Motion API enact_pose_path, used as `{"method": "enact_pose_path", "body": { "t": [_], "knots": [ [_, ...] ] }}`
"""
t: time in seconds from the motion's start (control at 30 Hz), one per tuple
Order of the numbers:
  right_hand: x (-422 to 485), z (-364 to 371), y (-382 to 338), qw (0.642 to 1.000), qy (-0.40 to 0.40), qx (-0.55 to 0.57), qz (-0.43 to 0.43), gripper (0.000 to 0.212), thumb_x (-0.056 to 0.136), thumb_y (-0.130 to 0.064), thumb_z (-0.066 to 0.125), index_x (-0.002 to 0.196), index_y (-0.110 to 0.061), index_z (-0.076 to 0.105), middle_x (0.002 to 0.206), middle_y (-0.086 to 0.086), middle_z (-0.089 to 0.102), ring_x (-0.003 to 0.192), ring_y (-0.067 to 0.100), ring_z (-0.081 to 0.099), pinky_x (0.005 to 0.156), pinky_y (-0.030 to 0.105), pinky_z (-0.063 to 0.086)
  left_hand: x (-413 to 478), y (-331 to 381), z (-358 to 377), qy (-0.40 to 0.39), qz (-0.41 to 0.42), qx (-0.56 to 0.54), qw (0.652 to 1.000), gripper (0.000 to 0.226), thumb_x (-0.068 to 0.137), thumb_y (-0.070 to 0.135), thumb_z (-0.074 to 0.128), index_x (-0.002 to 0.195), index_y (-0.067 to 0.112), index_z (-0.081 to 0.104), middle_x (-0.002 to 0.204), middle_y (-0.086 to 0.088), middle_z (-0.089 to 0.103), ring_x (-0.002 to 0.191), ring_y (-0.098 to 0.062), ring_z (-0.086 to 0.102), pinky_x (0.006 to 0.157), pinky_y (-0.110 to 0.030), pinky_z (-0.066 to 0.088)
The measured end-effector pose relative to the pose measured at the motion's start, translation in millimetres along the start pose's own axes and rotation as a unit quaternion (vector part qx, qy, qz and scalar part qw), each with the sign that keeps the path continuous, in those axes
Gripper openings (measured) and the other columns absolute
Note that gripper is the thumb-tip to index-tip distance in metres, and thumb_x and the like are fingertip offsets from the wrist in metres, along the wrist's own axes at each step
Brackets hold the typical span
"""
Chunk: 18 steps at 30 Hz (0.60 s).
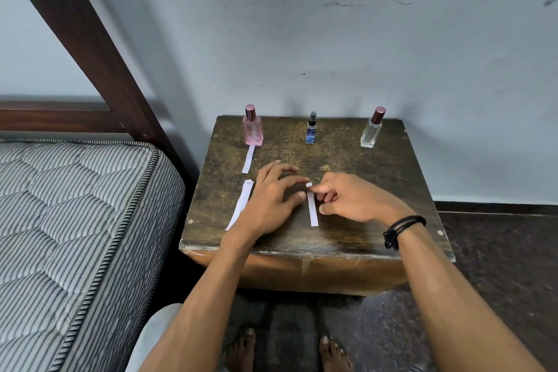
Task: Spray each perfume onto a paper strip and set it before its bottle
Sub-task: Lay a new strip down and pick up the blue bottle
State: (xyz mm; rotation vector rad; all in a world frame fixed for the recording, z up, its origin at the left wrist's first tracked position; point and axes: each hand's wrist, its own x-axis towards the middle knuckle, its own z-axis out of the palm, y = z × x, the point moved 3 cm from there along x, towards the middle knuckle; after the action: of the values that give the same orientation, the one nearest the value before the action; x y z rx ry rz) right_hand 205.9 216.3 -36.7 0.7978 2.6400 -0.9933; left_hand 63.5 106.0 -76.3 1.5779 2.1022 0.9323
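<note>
The right hand (347,198) pinches the far end of a white paper strip (312,208) between thumb and forefinger, its other fingers curled loosely underneath. The strip appears to lie flat on the table, so the pinch looks like the start of a lift, taken at one end so the rest stays clean for the spray. The left hand (271,199) rests palm down just beside the same strip, fingers spread; its forefinger reaches to the pinched end and its thumb tip touches the strip's left edge. It grips nothing and seems only to be steadying the paper.

Everything sits on a small dark wooden table (377,178) against a pale wall. Take the small blue bottle (311,130) at the middle of the far edge as the landmark. The pinched strip lies nearer the person than the blue bottle and roughly in line with it, well apart from it. To the left of the blue bottle stands a pink bottle (252,127), with one strip (248,159) already laid directly in front of it, so that perfume looks finished. To the right stands a clear bottle (372,129) with nothing before it. A small stack of spare strips (240,207) lies nearer and to the left, beside the left hand. All three bottles are capped, so the blue one probably comes next.
</note>
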Motion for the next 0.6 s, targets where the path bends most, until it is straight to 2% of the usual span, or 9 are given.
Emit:
{"method": "enact_pose_path", "body": {
  "t": [0.07, 0.13, 0.23, 0.3, 0.47, 0.6],
  "knots": [
    [-2, -5, 3, 0.998, 0.035, 0.056, 0.0, 0.041, 0.096, -0.012, 0.069, 0.136, -0.022, 0.067, 0.109, -0.007, 0.064, 0.103, 0.014, 0.066, 0.094, 0.029, 0.052, 0, 0, 2, -0.005, 0.0, -0.01, 1.0, 0.035, 0.095, 0.029, 0.069, 0.13, 0.028, 0.067, 0.144, 0.006, 0.047, 0.148, -0.014, 0.016, 0.12, -0.026, 0.012],
    [-2, -11, 9, 0.987, 0.099, 0.124, 0.016, 0.028, 0.095, -0.011, 0.071, 0.119, -0.023, 0.077, 0.102, -0.007, 0.072, 0.096, 0.012, 0.07, 0.09, 0.031, 0.058, 0, 0, 2, -0.003, 0.001, -0.02, 1.0, 0.037, 0.093, 0.034, 0.07, 0.13, 0.03, 0.067, 0.145, 0.007, 0.046, 0.149, -0.011, 0.012, 0.12, -0.027, 0.01],
    [-2, -17, 17, 0.95, 0.189, 0.239, 0.066, 0.014, 0.094, -0.006, 0.071, 0.095, -0.018, 0.079, 0.097, 0.0, 0.076, 0.091, 0.016, 0.074, 0.081, 0.031, 0.064, -1, 1, 4, 0.002, 0.0, -0.016, 1.0, 0.041, 0.09, 0.041, 0.073, 0.129, 0.032, 0.067, 0.147, 0.008, 0.044, 0.151, -0.009, 0.008, 0.121, -0.028, 0.009],
    [0, -17, 19, 0.921, 0.242, 0.293, 0.084, 0.013, 0.094, -0.006, 0.071, 0.091, -0.017, 0.078, 0.094, 0.003, 0.076, 0.089, 0.018, 0.075, 0.079, 0.029, 0.064, -2, 1, 7, 0.002, 0.008, 0.015, 1.0, 0.042, 0.089, 0.043, 0.073, 0.128, 0.032, 0.067, 0.148, 0.009, 0.043, 0.151, -0.007, 0.005, 0.122, -0.027, 0.008],
    [19, -11, 21, 0.867, 0.345, 0.347, 0.095, 0.014, 0.092, -0.013, 0.075, 0.103, -0.021, 0.074, 0.101, -0.001, 0.072, 0.097, 0.017, 0.071, 0.091, 0.043, 0.062, -3, 0, 10, -0.012, 0.007, 0.039, 0.999, 0.041, 0.089, 0.043, 0.071, 0.129, 0.035, 0.065, 0.15, 0.011, 0.041, 0.152, -0.008, 0.003, 0.125, -0.035, 0.011],
    [44, -16, 13, 0.883, 0.363, 0.286, 0.082, 0.039, 0.094, -0.022, 0.074, 0.132, -0.023, 0.064, 0.128, -0.005, 0.065, 0.109, 0.005, 0.06, 0.102, 0.031, 0.052, -4, -1, 10, -0.022, 0.009, 0.03, 0.999, 0.041, 0.091, 0.041, 0.07, 0.131, 0.034, 0.065, 0.151, 0.011, 0.04, 0.152, -0.006, 0.003, 0.125, -0.035, 0.012]
  ]
}}
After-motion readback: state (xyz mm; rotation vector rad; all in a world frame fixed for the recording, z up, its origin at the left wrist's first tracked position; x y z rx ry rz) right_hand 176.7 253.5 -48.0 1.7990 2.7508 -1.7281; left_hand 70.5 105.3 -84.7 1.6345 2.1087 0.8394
